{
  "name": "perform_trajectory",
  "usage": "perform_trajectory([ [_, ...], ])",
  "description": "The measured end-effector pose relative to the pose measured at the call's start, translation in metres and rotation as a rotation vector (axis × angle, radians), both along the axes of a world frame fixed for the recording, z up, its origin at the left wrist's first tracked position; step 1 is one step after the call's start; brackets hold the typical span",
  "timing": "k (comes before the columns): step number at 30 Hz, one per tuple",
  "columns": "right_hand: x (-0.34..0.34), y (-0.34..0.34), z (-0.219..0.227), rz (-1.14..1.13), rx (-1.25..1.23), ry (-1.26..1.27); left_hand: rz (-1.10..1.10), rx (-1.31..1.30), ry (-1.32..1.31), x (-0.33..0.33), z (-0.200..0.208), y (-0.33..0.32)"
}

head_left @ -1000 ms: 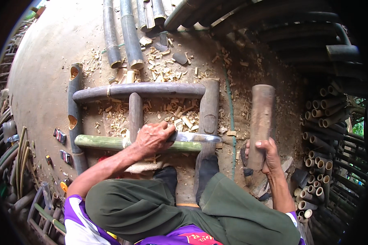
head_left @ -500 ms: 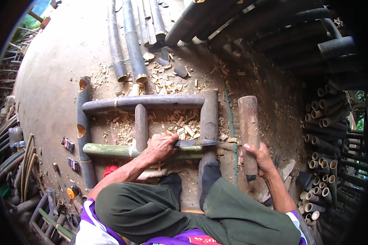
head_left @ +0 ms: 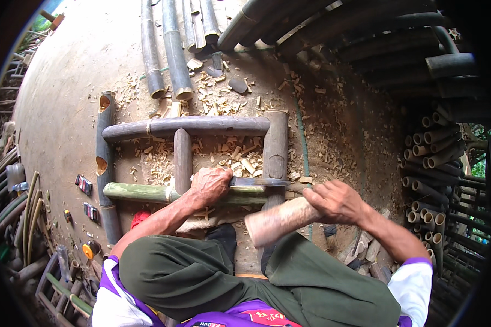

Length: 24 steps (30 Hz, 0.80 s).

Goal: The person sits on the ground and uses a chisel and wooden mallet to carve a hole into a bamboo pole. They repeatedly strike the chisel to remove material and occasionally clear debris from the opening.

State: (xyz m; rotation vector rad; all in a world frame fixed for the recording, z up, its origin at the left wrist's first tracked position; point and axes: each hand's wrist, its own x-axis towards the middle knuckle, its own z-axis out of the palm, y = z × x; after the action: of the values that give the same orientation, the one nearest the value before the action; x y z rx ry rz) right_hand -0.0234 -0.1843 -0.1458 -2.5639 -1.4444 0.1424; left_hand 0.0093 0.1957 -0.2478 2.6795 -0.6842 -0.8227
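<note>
Left hand: closed around the handle of the knife, with the back of the left hand [head_left: 211, 184] uppermost.
Knife: the knife [head_left: 259, 182] runs along the upper edge of the green bamboo rail [head_left: 139, 192], its far end over the right post [head_left: 276, 144]; whether the edge bites in, I cannot tell. It looks stiff and thin; the handle is the safe place to hold.
Right hand: the right hand [head_left: 334, 201] is gripping one end of the wooden club.
Wooden club: the wooden club [head_left: 281, 220], slightly blurred, slants toward the lower left, its thick end above the person's foot. Probably solid, hard and heavy toward that end, so best held at the gripped end.
Green bamboo rail: lies between the left post [head_left: 105, 155] and right post, below the dark upper rail [head_left: 185, 125]. Likely stiff, light for its length and smooth enough to slip; it could split along the grain. Mid-length, away from the blade, suits a hold.
Wood chips: the wood chips [head_left: 248, 163] lie loose on the floor [head_left: 60, 136].
</note>
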Motion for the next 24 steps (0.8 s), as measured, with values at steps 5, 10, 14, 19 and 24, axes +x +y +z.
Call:
perform_trajectory([
  [5, 0.047, -0.004, -0.028, -0.02, -0.309, -0.011, 0.021, 0.001, -0.044, -0.003, -0.003, -0.003],
  [10, 0.033, 0.017, -0.023, 0.265, -0.003, -0.003, 0.033, -0.036, -0.047, -0.005, -0.002, 0.002],
  [14, 0.036, 0.008, -0.027, -0.088, -0.345, 0.086, 0.027, -0.015, -0.038, -0.005, -0.005, 0.0],
  [19, 0.029, 0.012, -0.03, 0.345, 0.08, -0.019, 0.026, -0.022, -0.065, -0.004, -0.012, 0.002],
  [24, 0.034, 0.022, -0.009, -0.095, -0.233, 0.184, -0.008, 0.0, -0.081, 0.0, -0.014, 0.006],
])
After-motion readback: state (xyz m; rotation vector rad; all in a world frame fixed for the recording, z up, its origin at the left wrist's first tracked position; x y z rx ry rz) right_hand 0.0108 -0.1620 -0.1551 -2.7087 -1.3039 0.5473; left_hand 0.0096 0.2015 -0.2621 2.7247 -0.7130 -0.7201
